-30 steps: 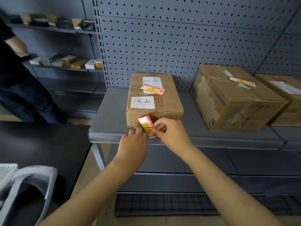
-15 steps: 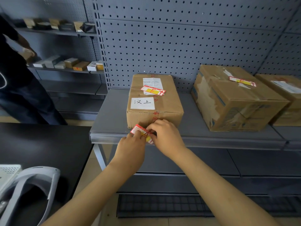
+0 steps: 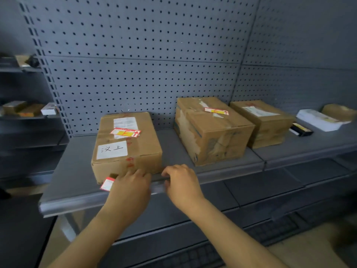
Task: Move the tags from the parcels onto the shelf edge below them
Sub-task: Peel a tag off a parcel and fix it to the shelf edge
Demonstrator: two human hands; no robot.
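Observation:
A brown parcel (image 3: 126, 149) with a white handwritten label stands at the left of the grey shelf (image 3: 77, 171); a red-and-yellow tag (image 3: 125, 132) lies on its top. My left hand (image 3: 129, 192) rests at the shelf's front edge (image 3: 67, 205) and holds a second red-and-white tag (image 3: 107, 183), whose end sticks out to the left of my fingers. My right hand (image 3: 180, 183) curls its fingers over the shelf edge just to the right, holding nothing. A larger parcel (image 3: 210, 132) further right carries another red-and-yellow tag (image 3: 216, 111).
A third parcel (image 3: 264, 122) stands right of the larger one, then a black-and-yellow item (image 3: 301, 129), a white flat package (image 3: 318, 119) and a brown one (image 3: 339, 112). Perforated grey panels back the shelf. Small boxes (image 3: 29, 109) sit on shelves at far left.
The view has swung to the right and closer. My left hand has brought the tag down flat to the shelf edge; my right hand has let go of it and moved right onto the edge.

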